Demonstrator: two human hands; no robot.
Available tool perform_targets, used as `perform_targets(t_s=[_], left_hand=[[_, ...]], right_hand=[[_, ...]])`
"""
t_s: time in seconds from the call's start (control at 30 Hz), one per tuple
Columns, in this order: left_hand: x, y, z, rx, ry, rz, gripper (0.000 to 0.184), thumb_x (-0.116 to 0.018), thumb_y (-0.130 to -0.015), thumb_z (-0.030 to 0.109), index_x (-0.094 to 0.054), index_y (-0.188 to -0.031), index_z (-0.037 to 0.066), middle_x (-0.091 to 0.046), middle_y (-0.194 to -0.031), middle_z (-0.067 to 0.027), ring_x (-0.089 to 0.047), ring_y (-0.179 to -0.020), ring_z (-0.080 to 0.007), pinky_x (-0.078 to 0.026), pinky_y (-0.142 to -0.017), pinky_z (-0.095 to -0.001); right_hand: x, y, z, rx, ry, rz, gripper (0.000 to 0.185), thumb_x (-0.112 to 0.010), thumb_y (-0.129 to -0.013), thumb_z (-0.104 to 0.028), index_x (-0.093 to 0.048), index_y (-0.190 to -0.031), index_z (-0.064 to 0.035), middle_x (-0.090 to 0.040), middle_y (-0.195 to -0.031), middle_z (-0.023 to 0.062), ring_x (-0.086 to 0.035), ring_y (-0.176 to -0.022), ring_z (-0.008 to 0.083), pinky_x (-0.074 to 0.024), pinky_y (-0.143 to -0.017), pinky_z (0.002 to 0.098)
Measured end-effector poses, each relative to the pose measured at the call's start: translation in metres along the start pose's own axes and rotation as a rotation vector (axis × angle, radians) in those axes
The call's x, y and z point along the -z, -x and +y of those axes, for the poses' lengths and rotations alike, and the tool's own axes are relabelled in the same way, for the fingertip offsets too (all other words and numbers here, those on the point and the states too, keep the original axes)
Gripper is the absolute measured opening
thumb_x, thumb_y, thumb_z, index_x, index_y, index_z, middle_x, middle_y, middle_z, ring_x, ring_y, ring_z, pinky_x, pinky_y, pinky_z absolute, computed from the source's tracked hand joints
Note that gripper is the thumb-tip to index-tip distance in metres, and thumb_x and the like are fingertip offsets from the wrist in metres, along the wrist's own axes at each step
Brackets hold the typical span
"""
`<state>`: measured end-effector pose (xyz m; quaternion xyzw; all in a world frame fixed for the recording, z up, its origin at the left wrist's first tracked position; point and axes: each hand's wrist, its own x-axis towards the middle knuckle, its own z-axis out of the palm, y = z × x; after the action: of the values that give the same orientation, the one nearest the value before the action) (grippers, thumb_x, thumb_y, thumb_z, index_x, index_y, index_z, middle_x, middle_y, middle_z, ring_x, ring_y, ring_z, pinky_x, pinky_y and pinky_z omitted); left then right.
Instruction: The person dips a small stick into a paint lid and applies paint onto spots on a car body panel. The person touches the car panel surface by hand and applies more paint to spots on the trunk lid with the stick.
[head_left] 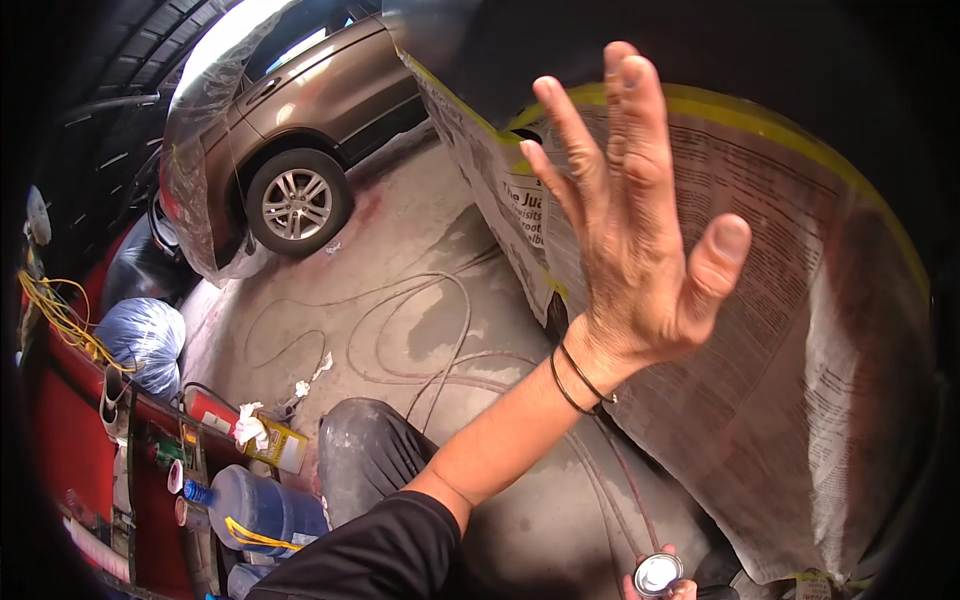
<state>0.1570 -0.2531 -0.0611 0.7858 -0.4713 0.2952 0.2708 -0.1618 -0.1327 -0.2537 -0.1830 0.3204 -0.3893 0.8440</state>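
Observation:
My left hand [640, 230] is raised in the middle of the view, fingers spread, back toward me, holding nothing. Behind it is a panel masked with newspaper [740, 420], edged with yellow tape [790, 135]. Whether my fingers touch the dark surface above the paper I cannot tell. Two thin dark bands circle my left wrist. Low at the bottom edge, my right hand [683, 590] is closed around a container with a round, whitish metal top [658, 573]. The container's lower part is hidden. A thin hose [630, 480] runs down close to it.
A brown car [330, 90], partly wrapped in clear plastic, stands at the back. Hose loops [465, 310] lie across the concrete floor. At the left are a blue water jug [265, 510], a yellow can [280, 445], a stuffed plastic bag [143, 345] and a red shelf [70, 420].

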Motion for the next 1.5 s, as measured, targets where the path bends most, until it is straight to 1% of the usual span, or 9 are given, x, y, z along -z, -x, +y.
perform_targets(t_s=[0.07,0.17,0.4,0.6,0.83,1.03,1.3,1.43,1.5], left_hand=[[-0.062,-0.013,-0.044,-0.165,0.310,0.327,0.096,-0.040,-0.114,0.063,-0.010,-0.180,0.000,-0.012,-0.188,-0.0239,0.010,-0.169,-0.0605,0.014,-0.124,-0.0815],[-0.077,-0.017,-0.067,-0.194,0.470,0.478,0.096,-0.041,-0.114,0.059,-0.006,-0.179,-0.003,-0.010,-0.188,-0.0261,0.010,-0.169,-0.0599,0.011,-0.125,-0.0820],[-0.093,-0.010,-0.104,-0.020,0.584,0.434,0.095,-0.039,-0.115,0.055,-0.002,-0.179,-0.004,-0.013,-0.187,-0.0275,0.010,-0.170,-0.0572,0.011,-0.128,-0.0783],[-0.101,-0.009,-0.127,0.009,0.632,0.446,0.094,-0.042,-0.115,0.053,-0.002,-0.179,-0.004,-0.015,-0.186,-0.0272,0.008,-0.171,-0.0567,0.010,-0.129,-0.0772],[-0.103,-0.004,-0.137,0.008,0.688,0.476,0.094,-0.044,-0.116,0.051,-0.003,-0.178,-0.006,-0.011,-0.187,-0.0273,0.007,-0.171,-0.0557,0.011,-0.129,-0.0756],[-0.107,-0.002,-0.150,0.118,0.762,0.493,0.094,-0.047,-0.115,0.049,-0.004,-0.178,-0.006,-0.009,-0.187,-0.0275,0.007,-0.172,-0.0536,0.011,-0.130,-0.0737],[-0.106,0.004,-0.158,0.112,0.794,0.463,0.095,-0.047,-0.115,0.052,-0.006,-0.178,-0.005,-0.011,-0.188,-0.0259,0.009,-0.172,-0.0533,0.011,-0.128,-0.0777],[-0.097,0.004,-0.159,0.066,0.783,0.440,0.092,-0.050,-0.113,0.042,-0.007,-0.178,-0.007,-0.017,-0.185,-0.0299,0.009,-0.173,-0.0505,0.011,-0.134,-0.0669],[-0.098,0.003,-0.157,0.044,0.793,0.429,0.094,-0.049,-0.113,0.048,-0.008,-0.178,-0.006,-0.018,-0.186,-0.0277,0.010,-0.173,-0.0487,0.015,-0.133,-0.0669]], right_hand=[[-0.002,-0.003,0.005,-0.002,0.003,-0.011,0.041,-0.069,-0.111,-0.025,-0.065,-0.143,-0.0002,-0.061,-0.158,0.0184,-0.056,-0.150,0.0388,-0.0413,-0.131,0.0666],[-0.005,-0.005,0.012,0.003,0.005,-0.030,0.048,-0.064,-0.113,-0.029,-0.060,-0.152,0.0003,-0.059,-0.161,0.0190,-0.055,-0.151,0.0391,-0.0392,-0.132,0.0648],[-0.011,-0.012,0.026,0.006,0.046,-0.060,0.060,-0.055,-0.118,-0.034,-0.045,-0.165,0.0014,-0.055,-0.165,0.0194,-0.052,-0.154,0.0390,-0.0354,-0.134,0.0641],[-0.025,-0.017,0.039,0.030,0.036,-0.050,0.060,-0.054,-0.118,-0.032,-0.043,-0.167,0.0019,-0.051,-0.168,0.0206,-0.048,-0.156,0.0392,-0.0301,-0.136,0.0635],[-0.043,-0.016,0.055,0.060,0.040,0.049,0.056,-0.056,-0.118,-0.024,-0.046,-0.164,0.0060,-0.052,-0.166,0.0236,-0.050,-0.154,0.0397,-0.0319,-0.136,0.0608],[-0.049,-0.019,0.065,0.080,0.001,0.138,0.053,-0.058,-0.117,-0.019,-0.047,-0.161,0.0091,-0.053,-0.164,0.0259,-0.051,-0.152,0.0402,-0.0331,-0.135,0.0581],[-0.026,-0.042,0.068,0.066,-0.186,0.340,0.052,-0.060,-0.116,-0.014,-0.047,-0.159,0.0125,-0.055,-0.161,0.0286,-0.052,-0.151,0.0411,-0.0344,-0.134,0.0541],[-0.026,-0.057,0.070,0.033,-0.371,0.257,0.055,-0.063,-0.114,-0.012,-0.044,-0.160,0.0138,-0.053,-0.163,0.0305,-0.050,-0.152,0.0415,-0.0339,-0.134,0.0560],[-0.019,-0.065,0.073,0.022,-0.392,0.195,0.057,-0.062,-0.114,-0.012,-0.042,-0.161,0.0143,-0.052,-0.164,0.0295,-0.049,-0.154,0.0411,-0.0316,-0.135,0.0599]])
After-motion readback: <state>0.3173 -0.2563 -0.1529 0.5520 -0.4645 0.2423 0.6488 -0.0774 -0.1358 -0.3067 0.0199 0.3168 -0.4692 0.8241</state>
